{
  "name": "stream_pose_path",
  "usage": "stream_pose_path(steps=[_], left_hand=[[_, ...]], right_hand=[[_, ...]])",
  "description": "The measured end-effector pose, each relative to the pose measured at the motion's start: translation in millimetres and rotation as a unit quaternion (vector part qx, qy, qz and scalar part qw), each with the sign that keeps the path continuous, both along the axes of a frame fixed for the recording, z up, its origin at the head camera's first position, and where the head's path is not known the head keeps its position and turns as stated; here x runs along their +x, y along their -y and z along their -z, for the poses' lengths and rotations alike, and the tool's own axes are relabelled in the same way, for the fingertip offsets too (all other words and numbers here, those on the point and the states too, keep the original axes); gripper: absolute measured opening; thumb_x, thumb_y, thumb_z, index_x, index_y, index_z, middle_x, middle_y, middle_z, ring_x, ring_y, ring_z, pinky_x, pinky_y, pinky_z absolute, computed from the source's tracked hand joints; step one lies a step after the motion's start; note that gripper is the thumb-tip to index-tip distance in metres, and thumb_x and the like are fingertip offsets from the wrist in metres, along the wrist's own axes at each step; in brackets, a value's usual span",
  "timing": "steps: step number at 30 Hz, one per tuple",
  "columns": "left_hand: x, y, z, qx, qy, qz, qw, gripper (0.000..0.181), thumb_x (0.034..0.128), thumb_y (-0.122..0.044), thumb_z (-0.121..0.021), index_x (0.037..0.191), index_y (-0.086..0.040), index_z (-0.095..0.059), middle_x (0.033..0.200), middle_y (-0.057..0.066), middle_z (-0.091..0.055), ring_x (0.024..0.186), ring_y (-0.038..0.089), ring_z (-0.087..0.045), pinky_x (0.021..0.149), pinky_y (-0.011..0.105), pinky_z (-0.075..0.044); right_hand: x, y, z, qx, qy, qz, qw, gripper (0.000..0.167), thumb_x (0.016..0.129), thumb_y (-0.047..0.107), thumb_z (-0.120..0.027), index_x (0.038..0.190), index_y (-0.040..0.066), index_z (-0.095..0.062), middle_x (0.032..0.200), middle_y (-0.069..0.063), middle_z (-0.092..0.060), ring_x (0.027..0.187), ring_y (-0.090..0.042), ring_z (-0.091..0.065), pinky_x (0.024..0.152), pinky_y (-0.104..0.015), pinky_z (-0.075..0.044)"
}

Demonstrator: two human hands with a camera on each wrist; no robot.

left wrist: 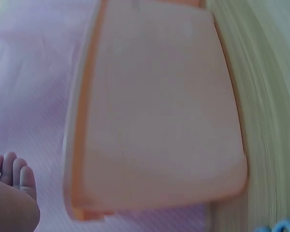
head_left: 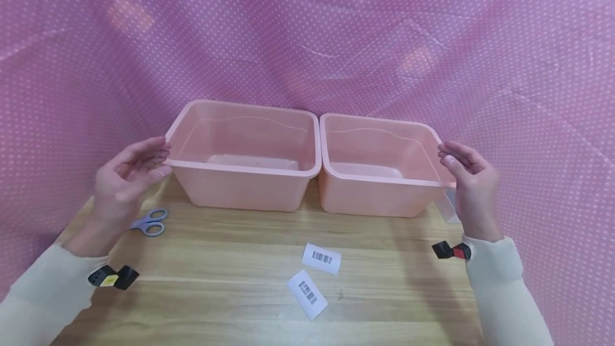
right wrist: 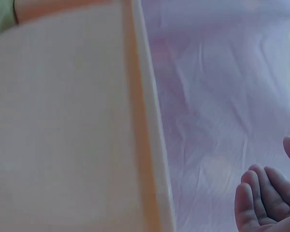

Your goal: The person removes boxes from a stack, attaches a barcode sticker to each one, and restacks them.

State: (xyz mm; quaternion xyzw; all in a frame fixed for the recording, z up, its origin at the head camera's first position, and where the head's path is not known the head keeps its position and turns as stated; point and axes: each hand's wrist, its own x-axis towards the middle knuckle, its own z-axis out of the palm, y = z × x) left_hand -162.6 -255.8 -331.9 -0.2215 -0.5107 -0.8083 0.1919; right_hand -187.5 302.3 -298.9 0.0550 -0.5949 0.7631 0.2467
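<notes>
Two pink plastic bins stand side by side on the wooden table, the left bin (head_left: 245, 188) and the right bin (head_left: 379, 199), their rims meeting in the middle. My left hand (head_left: 127, 178) is beside the left bin's outer end, fingers slightly bent and holding nothing. In the left wrist view, a gap shows between that hand (left wrist: 12, 193) and the bin's wall (left wrist: 159, 106). At the right bin's outer end is my right hand (head_left: 471, 180), its fingers loosely bent. The right wrist view shows this hand (right wrist: 268, 200) with nothing in it, apart from the bin's rim (right wrist: 152, 116).
Scissors (head_left: 152, 223) with light-blue handles lie left, partly behind my left forearm. Two white barcode cards, an upper card (head_left: 322, 258) and a lower card (head_left: 307, 293), lie front centre. A whitish object (head_left: 447, 206) stands behind my right wrist. Pink dotted cloth (head_left: 307, 31) surrounds the table.
</notes>
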Motion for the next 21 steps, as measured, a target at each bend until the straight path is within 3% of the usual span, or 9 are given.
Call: stream_pose_path(steps=[6,10,12,14,17,21], left_hand=[[20.3,-24.7,2.8,-0.093,-0.003,0.004,0.9956,0.056,0.0738,0.037,-0.052,0.128,0.024,-0.05,0.125,0.014,-0.07,0.114,0.019,-0.066,0.102,0.023,-0.055],[31.6,-42.7,10.5,-0.132,-0.011,0.034,0.9906,0.056,0.0744,0.033,-0.057,0.129,0.023,-0.05,0.128,0.015,-0.069,0.116,0.019,-0.065,0.101,0.022,-0.055],[35.2,-52.3,16.7,-0.169,0.012,0.041,0.9847,0.055,0.0773,0.029,-0.061,0.131,0.02,-0.051,0.126,0.01,-0.069,0.115,0.016,-0.065,0.1,0.02,-0.055],[36.7,-63.0,26.6,-0.219,0.044,0.044,0.9739,0.053,0.0812,0.021,-0.065,0.132,0.017,-0.052,0.124,0.006,-0.069,0.112,0.011,-0.066,0.098,0.018,-0.055],[36.7,-80.3,44.4,-0.302,0.118,0.054,0.9445,0.052,0.086,0.006,-0.072,0.134,0.012,-0.053,0.123,0.008,-0.068,0.107,0.005,-0.065,0.096,0.016,-0.055],[32.5,-102.8,67.5,-0.333,0.218,0.098,0.9119,0.056,0.0877,-0.005,-0.074,0.138,0.009,-0.051,0.13,0.025,-0.061,0.113,0.02,-0.065,0.093,0.014,-0.056]], right_hand=[[26.7,25.1,3.6,0.018,-0.033,-0.121,0.9919,0.025,0.093,-0.02,-0.053,0.116,-0.018,-0.063,0.107,-0.017,-0.076,0.097,-0.022,-0.073,0.087,-0.026,-0.062],[39.9,41.1,13.9,0.092,-0.014,-0.174,0.9804,0.026,0.093,-0.019,-0.051,0.115,-0.015,-0.064,0.109,-0.012,-0.076,0.099,-0.02,-0.073,0.089,-0.026,-0.061],[44.3,49.2,21.3,0.148,0.019,-0.184,0.9715,0.024,0.094,-0.014,-0.055,0.117,-0.013,-0.064,0.11,-0.007,-0.076,0.1,-0.016,-0.073,0.089,-0.024,-0.061],[46.8,57.9,29.9,0.2,0.056,-0.192,0.9593,0.025,0.095,-0.009,-0.059,0.119,-0.012,-0.063,0.111,-0.004,-0.076,0.101,-0.013,-0.072,0.09,-0.023,-0.061],[47.0,71.3,44.2,0.268,0.101,-0.212,0.9345,0.029,0.095,-0.002,-0.064,0.123,-0.009,-0.062,0.115,-0.008,-0.074,0.103,-0.009,-0.071,0.091,-0.023,-0.061],[42.8,90.2,62.6,0.339,0.127,-0.241,0.9005,0.034,0.093,0.004,-0.068,0.126,-0.003,-0.063,0.121,-0.02,-0.07,0.104,-0.014,-0.069,0.091,-0.022,-0.06]])
